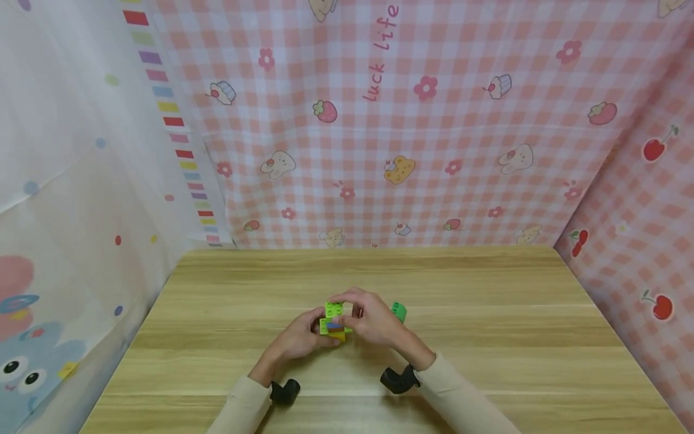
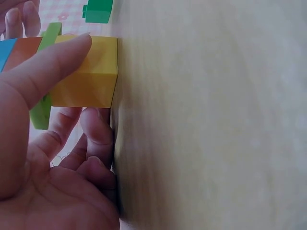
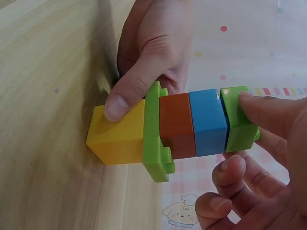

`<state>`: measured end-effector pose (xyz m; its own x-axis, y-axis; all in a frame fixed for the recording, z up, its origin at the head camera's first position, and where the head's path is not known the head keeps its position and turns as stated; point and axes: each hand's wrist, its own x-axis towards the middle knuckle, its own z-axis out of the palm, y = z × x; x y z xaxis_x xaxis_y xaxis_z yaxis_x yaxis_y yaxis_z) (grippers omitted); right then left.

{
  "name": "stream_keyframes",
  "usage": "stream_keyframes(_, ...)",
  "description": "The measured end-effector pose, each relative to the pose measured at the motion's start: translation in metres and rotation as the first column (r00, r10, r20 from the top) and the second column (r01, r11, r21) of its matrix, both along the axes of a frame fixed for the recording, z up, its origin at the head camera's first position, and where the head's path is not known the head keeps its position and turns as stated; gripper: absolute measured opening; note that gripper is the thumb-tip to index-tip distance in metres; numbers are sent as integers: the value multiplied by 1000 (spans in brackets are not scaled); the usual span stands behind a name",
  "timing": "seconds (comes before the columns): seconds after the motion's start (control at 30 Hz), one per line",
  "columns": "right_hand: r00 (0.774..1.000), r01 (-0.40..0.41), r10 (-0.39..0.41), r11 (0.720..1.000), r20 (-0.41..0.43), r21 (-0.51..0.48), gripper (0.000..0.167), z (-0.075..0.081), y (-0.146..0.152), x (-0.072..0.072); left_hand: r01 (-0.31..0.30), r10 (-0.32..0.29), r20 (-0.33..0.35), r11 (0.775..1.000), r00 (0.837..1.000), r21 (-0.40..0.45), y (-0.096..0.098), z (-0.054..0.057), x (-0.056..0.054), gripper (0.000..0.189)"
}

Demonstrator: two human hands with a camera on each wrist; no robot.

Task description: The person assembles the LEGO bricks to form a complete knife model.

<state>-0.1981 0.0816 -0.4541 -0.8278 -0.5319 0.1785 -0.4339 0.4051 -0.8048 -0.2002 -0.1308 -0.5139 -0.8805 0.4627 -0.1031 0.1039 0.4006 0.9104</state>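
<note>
A tower of toy building bricks stands on the table between the hands. In the right wrist view, a yellow brick [image 3: 122,141] is lowest, then a wide light-green plate [image 3: 152,136], a brown brick [image 3: 177,124], a blue brick [image 3: 208,122] and a light-green brick [image 3: 238,132] on top. My left hand [image 1: 300,334] grips the yellow brick, its thumb along one side. With thumb and fingers, my right hand [image 1: 374,319] pinches the top light-green brick, which sits slightly tilted, a dark gap showing between it and the blue one.
A separate darker green brick [image 1: 399,311] lies on the wooden table [image 1: 488,337] just beyond the right hand. Black wrist devices [image 1: 285,392] hang by both sleeves. Patterned cloth [image 1: 412,132] lines the back and sides of the table.
</note>
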Motion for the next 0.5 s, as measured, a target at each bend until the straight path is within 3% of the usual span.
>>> stream_keyframes(0.5,998,-22,28,996,-58,90,35,3,-1,-4,4,-4,14,1000,1000,4,-2,-2,-5,47)
